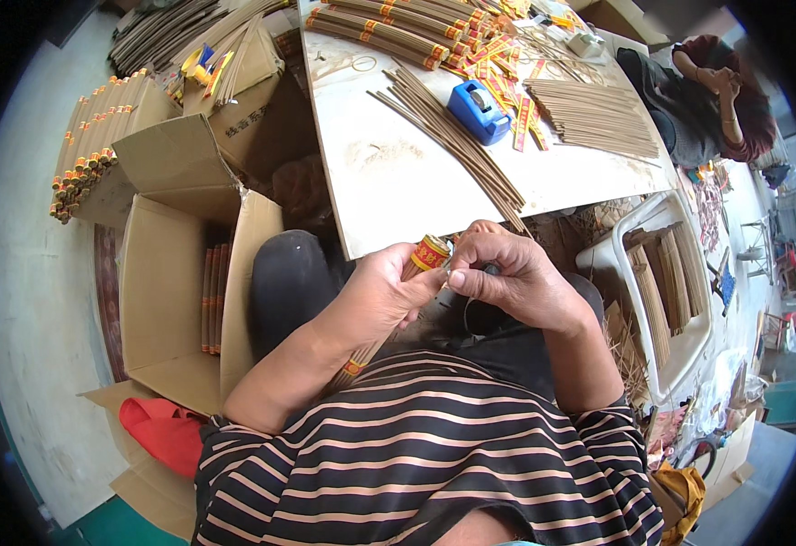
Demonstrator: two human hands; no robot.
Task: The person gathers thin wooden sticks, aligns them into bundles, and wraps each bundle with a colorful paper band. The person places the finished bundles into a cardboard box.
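Observation:
My left hand (372, 289) is wrapped round a bundle of incense sticks (430, 252), which slants across my lap with a red and yellow paper band at each end. Close against the banded upper end, my right hand (518, 280) pinches thumb and forefinger together. What sits between those fingertips is too small to make out. On the white table ahead are a blue tape dispenser (478, 113), a row of loose incense sticks (453, 136) and scattered red and yellow paper strips (525, 116).
Finished bundles (380, 35) lie at the table's far side, with more loose sticks (589, 114) at its right. An open cardboard box (166, 273) holding bundles stands at my left. To my right is a white bin (657, 364) with sticks. Another person (735, 100) sits at far right.

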